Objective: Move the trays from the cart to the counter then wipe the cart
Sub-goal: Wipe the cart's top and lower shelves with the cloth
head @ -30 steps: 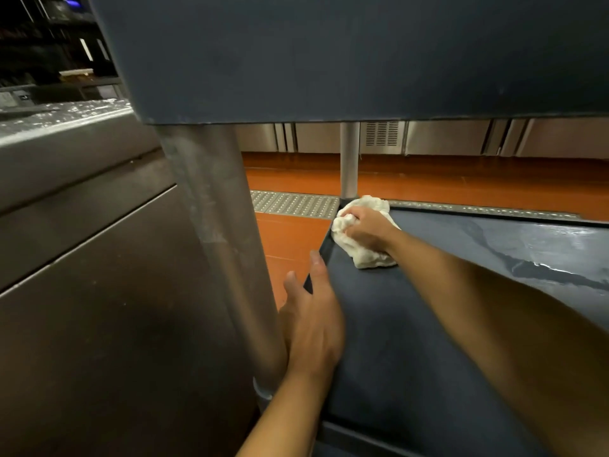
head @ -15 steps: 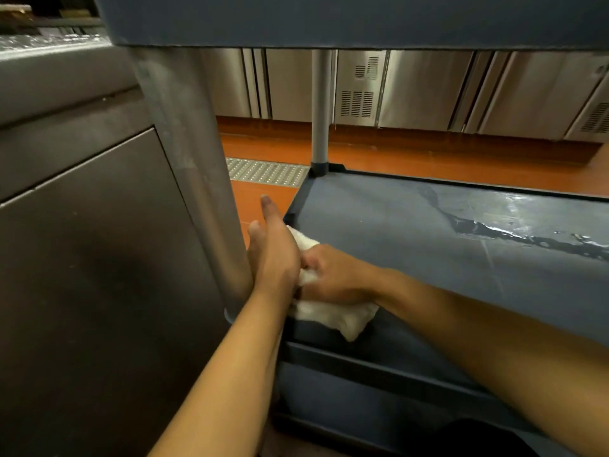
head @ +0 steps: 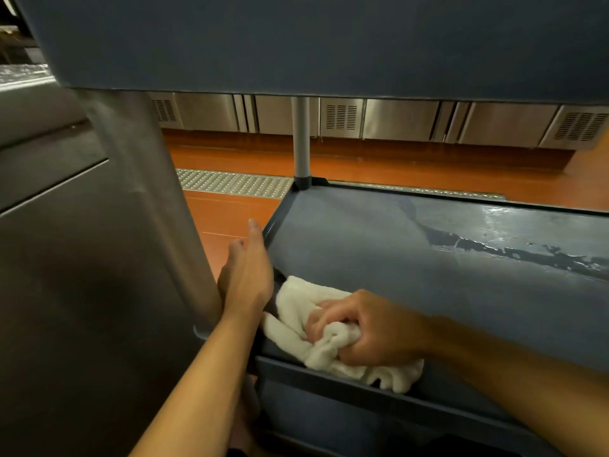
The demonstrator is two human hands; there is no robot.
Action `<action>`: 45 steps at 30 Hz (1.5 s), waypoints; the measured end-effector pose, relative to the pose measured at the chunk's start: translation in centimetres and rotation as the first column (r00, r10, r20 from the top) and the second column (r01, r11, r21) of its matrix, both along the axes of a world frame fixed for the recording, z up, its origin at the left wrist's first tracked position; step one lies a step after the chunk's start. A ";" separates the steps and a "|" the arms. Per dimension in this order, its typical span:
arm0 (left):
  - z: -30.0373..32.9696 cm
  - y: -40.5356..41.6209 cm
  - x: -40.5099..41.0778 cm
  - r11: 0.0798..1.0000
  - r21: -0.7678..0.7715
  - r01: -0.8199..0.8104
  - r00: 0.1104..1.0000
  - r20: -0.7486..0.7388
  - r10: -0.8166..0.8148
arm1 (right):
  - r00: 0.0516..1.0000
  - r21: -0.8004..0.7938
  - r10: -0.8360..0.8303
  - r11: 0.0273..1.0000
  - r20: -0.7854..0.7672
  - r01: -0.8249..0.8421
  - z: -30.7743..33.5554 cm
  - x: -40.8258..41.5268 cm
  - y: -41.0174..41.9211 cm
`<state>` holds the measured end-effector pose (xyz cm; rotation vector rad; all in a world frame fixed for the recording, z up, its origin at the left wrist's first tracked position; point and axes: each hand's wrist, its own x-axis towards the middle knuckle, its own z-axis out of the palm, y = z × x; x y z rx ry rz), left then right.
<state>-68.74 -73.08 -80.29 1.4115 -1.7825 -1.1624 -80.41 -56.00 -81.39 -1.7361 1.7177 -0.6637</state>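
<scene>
right grip (head: pixel 369 328): fingers bunched round white cloth (head: pixel 316 331) on cart shelf (head: pixel 379 245) | left grip (head: pixel 248 275): flat, fingers straight, against shelf edge just left of cloth | wet streak (head: pixel 514 249) far right

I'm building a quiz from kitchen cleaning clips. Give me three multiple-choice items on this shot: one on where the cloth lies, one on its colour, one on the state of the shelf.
1. Where is the cloth?
A. near left corner of the cart shelf
B. on the floor
C. on the counter

2. What colour is the cloth?
A. blue
B. white
C. red

3. How does the shelf's right part look?
A. covered by trays
B. wet streak
C. dry and dusty

Answers: 1 A, the right hand grips it there beside the left hand; 2 B, it shows white against the dark shelf; 3 B, shiny liquid glints there.
</scene>
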 end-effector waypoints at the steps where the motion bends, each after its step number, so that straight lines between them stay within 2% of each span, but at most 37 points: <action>1: -0.2 0.2 0.0 0.999 -0.031 0.017 0.999 0.029 -0.017 | 0.999 -0.038 -0.038 0.999 0.001 0.038 -0.4 -0.9 0.8; 5: -0.8 0.5 0.0 0.996 -0.071 0.052 0.994 0.103 -0.044 | 0.952 -0.138 -0.305 0.944 -0.014 0.300 -1.7 -5.9 2.2; 7: -1.5 0.4 0.0 0.992 -0.115 0.045 0.990 0.137 -0.029 | 0.861 -0.147 -0.494 0.867 -0.122 0.477 -1.6 -9.0 1.7; 9: -2.1 0.4 0.1 0.981 -0.179 0.077 0.983 0.177 -0.045 | 0.755 -0.142 -0.613 0.789 -0.231 0.597 -1.5 -12.1 0.3; 11: -2.4 0.5 0.1 0.977 -0.202 0.072 0.982 0.188 -0.034 | 0.676 -0.133 -0.666 0.736 -0.315 0.663 -0.9 -13.4 -2.0; 14: -2.1 0.7 0.1 0.985 -0.169 0.041 0.987 0.160 -0.014 | 0.574 -0.196 -0.604 0.764 -0.553 0.614 0.6 -10.9 -6.1; 17: -2.9 -0.1 0.1 0.968 -0.238 0.075 0.964 0.266 -0.009 | 0.656 -0.185 -0.509 0.846 -0.557 0.499 1.2 -5.9 -8.9; 20: -3.2 -0.6 0.3 0.955 -0.284 0.087 0.927 0.374 0.027 | 0.851 -0.066 -0.312 0.947 -0.423 0.314 -0.5 -2.8 -8.4; 23: -2.9 -0.4 0.8 0.958 -0.269 0.101 0.908 0.419 0.022 | 0.890 -0.126 -0.350 0.937 -0.291 0.327 -2.3 -3.9 -6.6; 26: -2.6 -0.1 1.0 0.961 -0.249 0.119 0.901 0.434 0.001 | 0.852 -0.207 -0.458 0.886 -0.253 0.415 -2.7 -6.9 -5.7; 28: -2.3 0.3 0.9 0.956 -0.260 0.135 0.898 0.441 -0.007 | 0.783 -0.293 -0.561 0.822 -0.269 0.488 -2.2 -8.9 -6.0; 31: -2.2 1.2 0.5 0.936 -0.292 0.198 0.868 0.496 -0.029 | 0.657 -0.227 -0.587 0.802 -0.473 0.553 -0.9 -11.0 -8.0; 33: -2.7 1.6 0.1 0.910 -0.301 0.284 0.799 0.599 -0.052 | 0.601 -0.247 -0.566 0.810 -0.564 0.532 0.1 -10.8 -10.6; 36: -3.6 1.9 -0.4 0.878 -0.300 0.374 0.684 0.728 -0.043 | 0.638 -0.186 -0.480 0.861 -0.602 0.473 -0.2 -10.9 -14.9; 39: -4.1 1.5 -0.4 0.869 -0.267 0.418 0.610 0.791 -0.050 | 0.691 -0.155 -0.492 0.857 -0.530 0.491 -0.2 -11.6 -16.7; 40: -4.1 1.3 -0.3 0.870 -0.265 0.416 0.600 0.799 -0.044 | 0.684 -0.182 -0.516 0.846 -0.515 0.501 0.0 -12.1 -16.7; 43: -4.1 0.9 -0.2 0.878 -0.269 0.397 0.579 0.815 -0.012 | 0.566 -0.266 -0.598 0.784 -0.568 0.561 -0.5 -15.5 -15.3; 45: -4.1 0.8 -0.3 0.880 -0.271 0.391 0.566 0.824 0.002 | 0.522 -0.287 -0.685 0.706 -0.508 0.647 -0.6 -17.7 -13.2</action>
